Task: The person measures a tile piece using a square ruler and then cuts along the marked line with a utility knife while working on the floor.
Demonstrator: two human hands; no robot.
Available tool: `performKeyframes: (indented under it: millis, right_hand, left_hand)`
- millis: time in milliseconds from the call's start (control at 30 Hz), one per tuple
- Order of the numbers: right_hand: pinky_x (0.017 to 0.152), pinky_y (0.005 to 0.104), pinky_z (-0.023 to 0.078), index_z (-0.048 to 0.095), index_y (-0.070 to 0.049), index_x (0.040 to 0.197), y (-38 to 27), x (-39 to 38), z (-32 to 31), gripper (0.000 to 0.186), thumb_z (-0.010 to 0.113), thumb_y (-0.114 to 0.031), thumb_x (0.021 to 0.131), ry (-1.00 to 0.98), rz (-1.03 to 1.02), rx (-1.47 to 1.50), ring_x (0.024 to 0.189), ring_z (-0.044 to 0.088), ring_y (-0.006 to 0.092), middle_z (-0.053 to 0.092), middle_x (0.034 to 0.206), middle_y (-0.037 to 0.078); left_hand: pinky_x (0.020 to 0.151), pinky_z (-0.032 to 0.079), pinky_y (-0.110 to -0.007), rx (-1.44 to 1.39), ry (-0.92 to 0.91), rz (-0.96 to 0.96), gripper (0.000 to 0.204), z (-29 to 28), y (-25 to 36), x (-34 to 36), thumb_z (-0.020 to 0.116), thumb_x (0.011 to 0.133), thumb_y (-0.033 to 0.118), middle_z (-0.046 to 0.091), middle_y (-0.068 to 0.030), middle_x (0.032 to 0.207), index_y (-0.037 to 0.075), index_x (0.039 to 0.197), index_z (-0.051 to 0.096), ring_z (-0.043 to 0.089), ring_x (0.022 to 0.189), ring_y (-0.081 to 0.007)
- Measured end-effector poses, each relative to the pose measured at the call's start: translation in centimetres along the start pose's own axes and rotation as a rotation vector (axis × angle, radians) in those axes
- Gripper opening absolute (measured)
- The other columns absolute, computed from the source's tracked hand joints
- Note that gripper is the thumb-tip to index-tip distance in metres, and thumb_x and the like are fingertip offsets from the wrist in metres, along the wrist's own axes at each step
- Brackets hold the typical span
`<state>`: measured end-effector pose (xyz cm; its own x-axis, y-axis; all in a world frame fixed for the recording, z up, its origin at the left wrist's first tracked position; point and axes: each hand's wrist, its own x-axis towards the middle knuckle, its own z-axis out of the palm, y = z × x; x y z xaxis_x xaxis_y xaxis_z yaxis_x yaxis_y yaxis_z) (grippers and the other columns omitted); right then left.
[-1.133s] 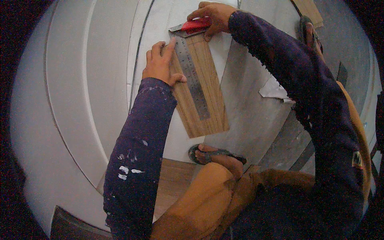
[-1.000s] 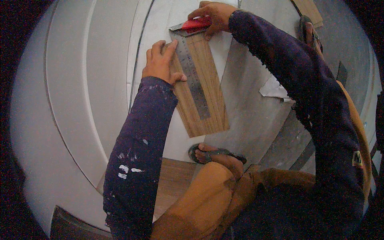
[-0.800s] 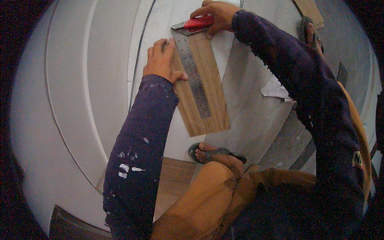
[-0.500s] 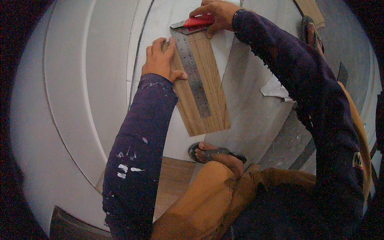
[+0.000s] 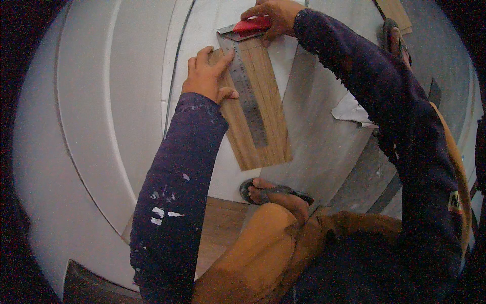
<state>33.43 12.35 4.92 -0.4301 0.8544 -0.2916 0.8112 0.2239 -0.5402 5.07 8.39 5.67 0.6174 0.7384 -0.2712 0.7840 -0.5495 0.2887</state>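
Observation:
My left hand (image 5: 206, 76) rests on the left side of a wood-grain plank (image 5: 268, 121), fingers spread, thumb and index finger touching the metal rule (image 5: 245, 91) lying along it. At the plank's top end, my right hand (image 5: 276, 20) grips the red stock of a square (image 5: 249, 28), whose metal blade is that rule. The plank lies on a white sheet (image 5: 233, 187) on the floor.
Grey panels (image 5: 324, 147) lie at right, with a crumpled white scrap (image 5: 349, 111). My sandalled foot (image 5: 268, 192) is just below the plank; another sandalled foot (image 5: 395, 38) is at upper right, near more wood-grain boards (image 5: 392, 12). A white surface (image 5: 86, 126) fills the left.
The square and my right hand have moved slightly upward. My left hand has shifted a little up and right, its index finger now further onto the rule. The plank has edged slightly upward.

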Motion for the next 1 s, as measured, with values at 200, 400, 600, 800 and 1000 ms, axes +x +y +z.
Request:
performKeyframes:
  millis: [200, 400, 600, 800, 1000]
  right_hand:
    - [0.092, 0.0433, 0.053, 0.064, -0.017, 0.13, 0.7, 0.7, 1.1, 0.072, 0.088, -0.036, 0.066, -0.046, 0.042, -0.056, 0.106, 0.065, 0.0367, 0.068, 0.114, 0.017]
    - [0.093, 0.0421, 0.054, 0.062, -0.019, 0.133, 0.3, -2.7, 4.0, 0.068, 0.087, -0.031, 0.071, 0.272, 0.002, -0.054, 0.108, 0.065, 0.0324, 0.065, 0.119, 0.015]
    - [0.076, 0.0474, 0.054, 0.06, -0.008, 0.128, -10.0, -9.0, 8.8, 0.044, 0.064, -0.037, 0.095, 0.595, 0.539, 0.588, 0.084, 0.069, 0.0421, 0.07, 0.094, 0.024]
    - [0.073, 0.0573, 0.049, 0.054, -0.005, 0.123, -15.0, -8.6, 12.0, 0.035, 0.046, -0.034, 0.104, 0.439, 0.779, 0.681, 0.086, 0.064, 0.0506, 0.066, 0.092, 0.032]
    - [0.074, 0.0597, 0.048, 0.054, -0.002, 0.116, -16.0, -5.9, 11.2, 0.035, 0.044, -0.034, 0.105, 0.436, 0.806, 0.663, 0.085, 0.063, 0.0522, 0.065, 0.09, 0.033]
  left_hand:
    - [0.11, 0.041, -0.051, 0.105, -0.078, 0.078, 0.099, 0.2, 0.4, 0.8, 0.094, 0.053, 0.039, 0.038, -0.0094, 0.151, 0.032, 0.142, 0.052, 0.037, 0.138, -0.0347]
    - [0.113, 0.038, -0.052, 0.266, -0.07, 0.187, 0.094, 0.9, 0.5, 0.7, 0.091, 0.054, 0.042, 0.039, -0.0118, 0.153, 0.025, 0.14, 0.055, 0.036, 0.14, -0.0428]
    - [0.112, 0.036, -0.054, 0.14, -0.067, 0.216, 0.096, 0.1, -0.4, 0.1, 0.091, 0.055, 0.041, 0.039, -0.0055, 0.154, 0.017, 0.141, 0.054, 0.033, 0.143, -0.0357]
    - [0.111, 0.04, -0.051, 0.079, -0.007, 0.292, 0.095, 1.0, -0.6, 0.2, 0.087, 0.055, 0.042, 0.038, -0.0081, 0.157, 0.015, 0.14, 0.053, 0.039, 0.138, -0.0436]
    - [0.112, 0.038, -0.051, 0.05, -0.002, 0.279, 0.09, 1.0, -1.1, 0.3, 0.088, 0.058, 0.037, 0.039, -0.0046, 0.156, 0.016, 0.139, 0.054, 0.041, 0.138, -0.0376]
